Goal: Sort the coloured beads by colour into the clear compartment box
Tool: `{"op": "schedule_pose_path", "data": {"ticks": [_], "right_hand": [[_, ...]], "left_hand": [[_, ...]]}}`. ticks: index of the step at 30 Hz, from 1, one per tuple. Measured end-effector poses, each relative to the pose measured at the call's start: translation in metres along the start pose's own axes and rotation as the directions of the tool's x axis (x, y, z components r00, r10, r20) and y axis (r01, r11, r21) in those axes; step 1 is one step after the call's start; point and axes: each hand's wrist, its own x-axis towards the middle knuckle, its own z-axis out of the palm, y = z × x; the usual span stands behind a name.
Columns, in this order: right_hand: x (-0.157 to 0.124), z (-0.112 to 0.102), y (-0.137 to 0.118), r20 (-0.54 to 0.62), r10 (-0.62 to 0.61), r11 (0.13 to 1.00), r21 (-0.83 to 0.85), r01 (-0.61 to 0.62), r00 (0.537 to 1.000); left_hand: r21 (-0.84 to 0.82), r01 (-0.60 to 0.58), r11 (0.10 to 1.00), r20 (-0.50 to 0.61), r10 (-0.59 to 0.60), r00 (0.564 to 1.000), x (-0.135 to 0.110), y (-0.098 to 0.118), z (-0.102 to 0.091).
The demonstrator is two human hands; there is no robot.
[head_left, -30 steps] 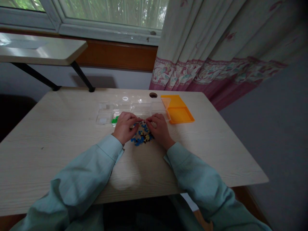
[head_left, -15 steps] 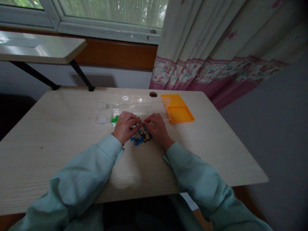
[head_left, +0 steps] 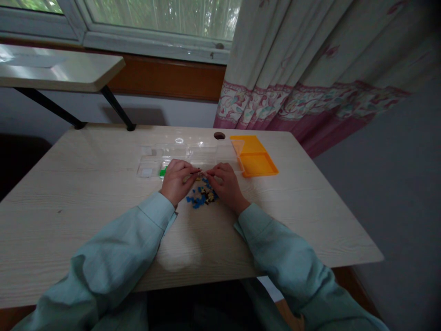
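My left hand (head_left: pixel 176 180) and my right hand (head_left: pixel 225 184) rest on the table over a small heap of blue, tan and dark pieces (head_left: pixel 202 195). Both hands are curled, fingertips pinched and almost meeting above the heap; whatever sits between them is too small to name. Just beyond the hands lies a clear plastic compartment box (head_left: pixel 179 154). Green pieces (head_left: pixel 162 172) show in one compartment, right beside my left hand.
An orange lid or tray (head_left: pixel 255 158) lies open to the right of the clear box. The pale wooden table (head_left: pixel 86 197) has a cable hole (head_left: pixel 219 135) at its far edge. A second desk (head_left: pixel 55 69), a window and a patterned curtain (head_left: pixel 292 69) stand behind.
Both hands stay over the heap with only slight finger movement; the pinched fingertips have lifted a little toward the clear box, exposing more of the pieces.
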Motion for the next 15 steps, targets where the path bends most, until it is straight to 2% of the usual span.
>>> {"op": "schedule_pose_path", "data": {"ticks": [3,6,10,15], "right_hand": [[0.0,-0.004,0.002,0.028,-0.031,0.999,-0.023,0.032,0.999],[0.001,-0.009,0.004,0.123,-0.101,0.993,-0.052,0.108,0.987],[0.002,-0.019,0.002,0.321,-0.215,0.965,-0.074,0.25,0.923],[0.003,-0.031,-0.001,0.458,-0.222,0.956,-0.072,0.285,0.861]], "left_hand": [[0.005,0.043,0.999,-0.053,-0.043,0.998,0.0,0.0,0.0],[0.008,0.06,0.998,-0.074,-0.059,0.995,0.0,0.001,0.0],[0.012,0.082,0.997,-0.079,-0.081,0.994,0.0,0.002,-0.001],[0.014,0.079,0.997,-0.074,-0.078,0.994,0.0,0.003,-0.001]]}}
